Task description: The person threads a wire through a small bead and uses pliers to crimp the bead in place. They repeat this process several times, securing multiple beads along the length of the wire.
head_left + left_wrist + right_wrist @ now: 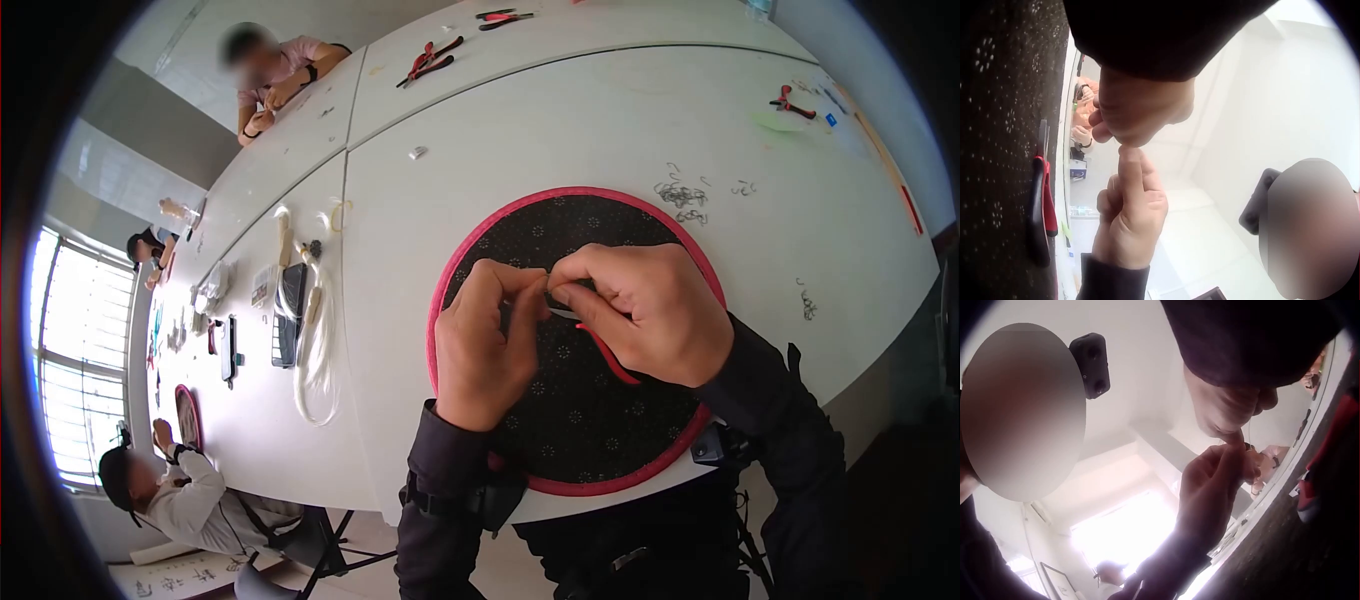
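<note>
Both hands are raised over a round black mat (560,440) with a pinkish-red rim, their fingertips meeting near its middle. My left hand (487,345) pinches with thumb and forefinger, and so does my right hand (645,310). Whatever sits between the fingertips is very small and mostly covered by them, so I cannot tell its kind. In the left wrist view, the left hand (1141,109) is above and the right hand (1132,212) below, tips close together. Pliers (1041,200) with red-and-black handles lie on the mat, partly behind the right hand in the head view.
Small dark hook-shaped pieces (682,195) lie in a pile beyond the mat, with another cluster (807,300) to the right. More pliers (430,62) rest farther back. Bundles of pale strands (315,350) lie on the left. Other people sit around the white table (400,250).
</note>
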